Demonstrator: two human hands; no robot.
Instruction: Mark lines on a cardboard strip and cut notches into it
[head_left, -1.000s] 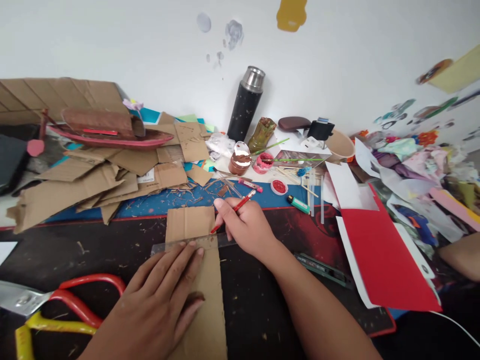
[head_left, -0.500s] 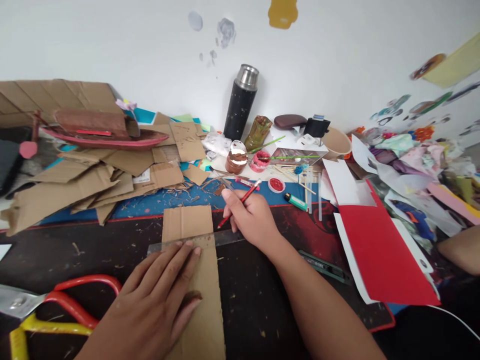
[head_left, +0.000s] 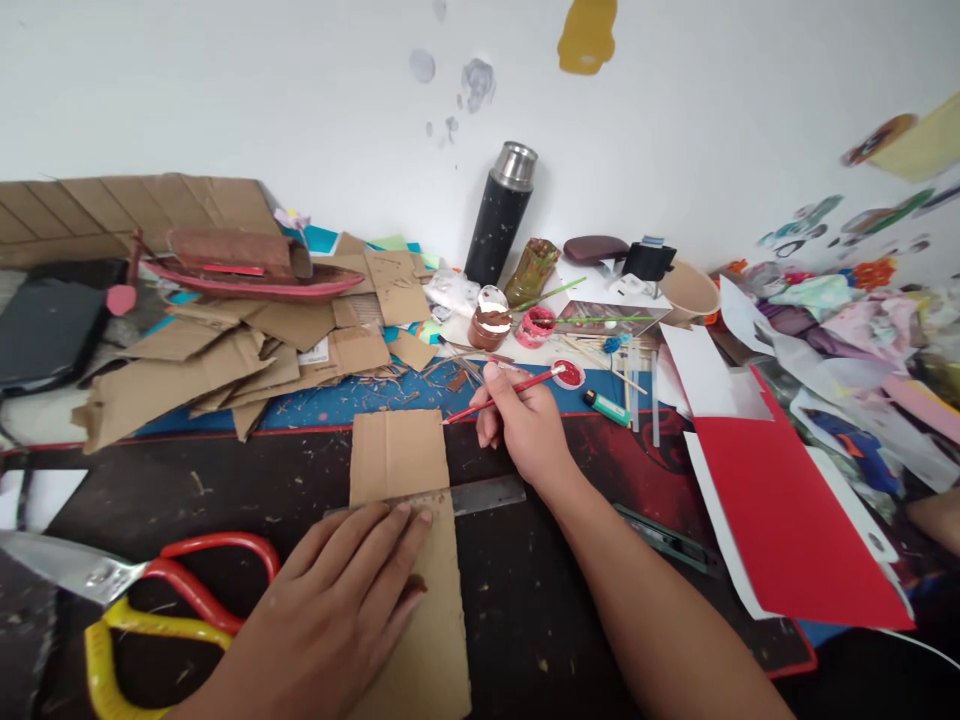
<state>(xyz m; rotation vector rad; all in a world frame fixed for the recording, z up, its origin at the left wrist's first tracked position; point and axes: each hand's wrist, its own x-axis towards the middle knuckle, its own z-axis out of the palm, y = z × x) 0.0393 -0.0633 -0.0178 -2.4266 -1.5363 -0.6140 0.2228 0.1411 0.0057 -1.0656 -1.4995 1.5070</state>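
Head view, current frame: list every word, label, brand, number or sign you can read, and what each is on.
No text is legible.
White label on the cardboard pile: too small to read.
Ruler: any numbers are too faint to read.
Pencil: no lettering can be made out.
Green tube: any print is too blurred to read.

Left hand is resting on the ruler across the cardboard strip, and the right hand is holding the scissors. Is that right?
Not quite: the head view shows the right hand holding a red pencil; the scissors lie beside the left hand. The left hand does rest on the ruler across the cardboard strip.
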